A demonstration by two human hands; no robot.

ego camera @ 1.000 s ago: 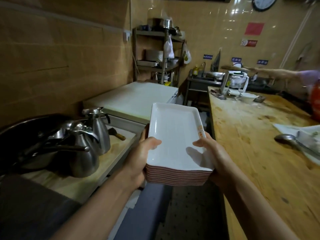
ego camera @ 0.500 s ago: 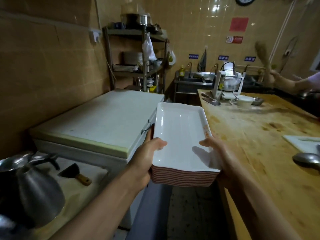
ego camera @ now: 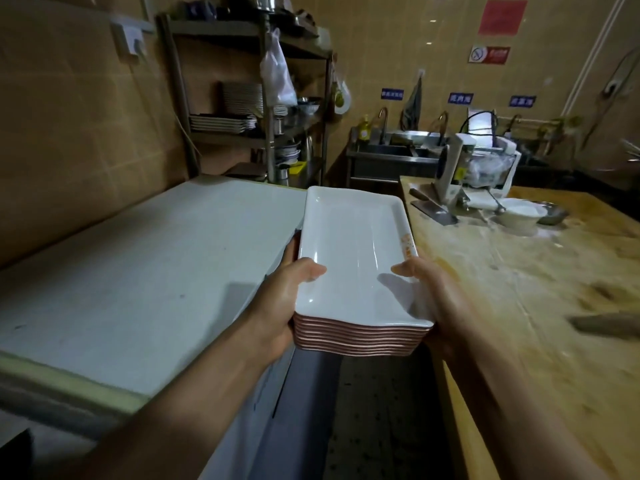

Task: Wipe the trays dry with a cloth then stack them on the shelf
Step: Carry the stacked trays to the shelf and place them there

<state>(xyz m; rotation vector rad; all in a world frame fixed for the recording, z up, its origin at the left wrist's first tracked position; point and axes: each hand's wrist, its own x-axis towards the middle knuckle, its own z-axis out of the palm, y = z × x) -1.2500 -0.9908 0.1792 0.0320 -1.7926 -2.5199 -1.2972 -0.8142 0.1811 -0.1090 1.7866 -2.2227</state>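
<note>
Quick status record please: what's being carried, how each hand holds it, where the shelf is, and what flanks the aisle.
carried: stack of white trays, held level over the aisle
left hand: grips the stack's left edge, thumb on the top tray
right hand: grips the right edge, thumb on top
shelf: ahead left against the wall, already holding trays and plates
left of aisle: white counter
right of aisle: wooden table
cloth: none seen in hand
stage: trays not yet on shelf
</note>
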